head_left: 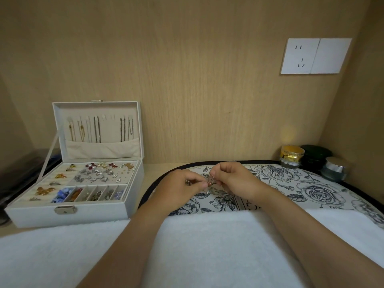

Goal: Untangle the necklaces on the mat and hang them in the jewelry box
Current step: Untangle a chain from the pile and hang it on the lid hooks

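Over the floral mat (311, 183), the left hand (180, 183) and right hand (234, 179) meet, the fingers of both curled and pinching a small tangle of necklaces (209, 181) between them. Well to the left, the white jewelry box (93, 214) stands open, several chains (97, 129) hanging inside its upright lid.

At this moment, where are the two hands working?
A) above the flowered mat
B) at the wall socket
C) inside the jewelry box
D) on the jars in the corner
A: the left hand and the right hand both pinch a small tangle of necklaces above the flowered mat, to the right of the open jewelry box.
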Demonstrator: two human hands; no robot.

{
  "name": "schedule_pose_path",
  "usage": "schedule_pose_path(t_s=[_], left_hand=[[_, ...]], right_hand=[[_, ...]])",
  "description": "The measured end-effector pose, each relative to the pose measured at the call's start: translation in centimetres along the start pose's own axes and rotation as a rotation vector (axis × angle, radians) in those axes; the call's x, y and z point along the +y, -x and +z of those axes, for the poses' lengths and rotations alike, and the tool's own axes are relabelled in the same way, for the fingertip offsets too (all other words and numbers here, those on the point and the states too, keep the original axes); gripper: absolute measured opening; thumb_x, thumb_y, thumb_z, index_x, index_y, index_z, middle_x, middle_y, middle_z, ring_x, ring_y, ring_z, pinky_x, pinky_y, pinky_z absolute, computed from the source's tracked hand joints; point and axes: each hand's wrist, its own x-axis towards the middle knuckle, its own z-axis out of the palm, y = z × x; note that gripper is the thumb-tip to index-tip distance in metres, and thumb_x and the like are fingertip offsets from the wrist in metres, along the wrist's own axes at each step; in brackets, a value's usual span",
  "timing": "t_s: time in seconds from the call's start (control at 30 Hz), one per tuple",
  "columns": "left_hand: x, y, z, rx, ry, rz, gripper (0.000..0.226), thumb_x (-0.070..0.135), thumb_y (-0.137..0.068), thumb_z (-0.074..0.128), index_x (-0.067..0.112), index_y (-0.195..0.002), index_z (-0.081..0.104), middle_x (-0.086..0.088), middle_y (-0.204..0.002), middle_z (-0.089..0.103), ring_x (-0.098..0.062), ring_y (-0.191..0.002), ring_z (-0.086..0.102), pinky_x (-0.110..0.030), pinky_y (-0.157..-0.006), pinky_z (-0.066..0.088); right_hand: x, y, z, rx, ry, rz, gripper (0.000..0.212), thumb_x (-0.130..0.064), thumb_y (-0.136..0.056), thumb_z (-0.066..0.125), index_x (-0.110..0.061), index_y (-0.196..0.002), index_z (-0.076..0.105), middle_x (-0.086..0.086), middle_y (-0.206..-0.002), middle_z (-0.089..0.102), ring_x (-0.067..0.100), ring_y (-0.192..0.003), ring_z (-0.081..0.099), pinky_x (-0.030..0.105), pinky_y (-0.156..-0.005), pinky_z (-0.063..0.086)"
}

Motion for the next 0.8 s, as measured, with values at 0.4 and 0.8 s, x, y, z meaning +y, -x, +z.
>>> schedule_pose_path(t_s=[0.4,0.8], left_hand=[[0.55,-0.43,0.76,-0.006,0.352,-0.138,0.015,0.024,-0.096,0.061,0.021,-0.085,0.071,0.008,-0.074,0.071,-0.006,-0.071,0.063,-0.024,-0.072,0.051],[0.63,-0.89,0.73,0.054,0.382,-0.105,0.026,0.023,-0.104,0.046,0.02,-0.08,0.056,0.013,-0.057,0.048,-0.012,-0.061,0.044,-0.027,-0.065,0.04]], right_hand=[[-0.28,-0.24,-0.12,0.036,-0.08,-0.061,0.019,-0.022,-0.103,0.053,-0.013,-0.087,0.058,-0.007,-0.046,0.043,0.003,-0.036,0.032,0.019,-0.038,0.028],[-0.15,0.16,-0.36,0.034,0.081,-0.156,0.012,0.004,-0.093,0.061,-0.005,-0.088,0.066,0.001,-0.077,0.064,-0.005,-0.047,0.052,0.009,-0.05,0.039]])
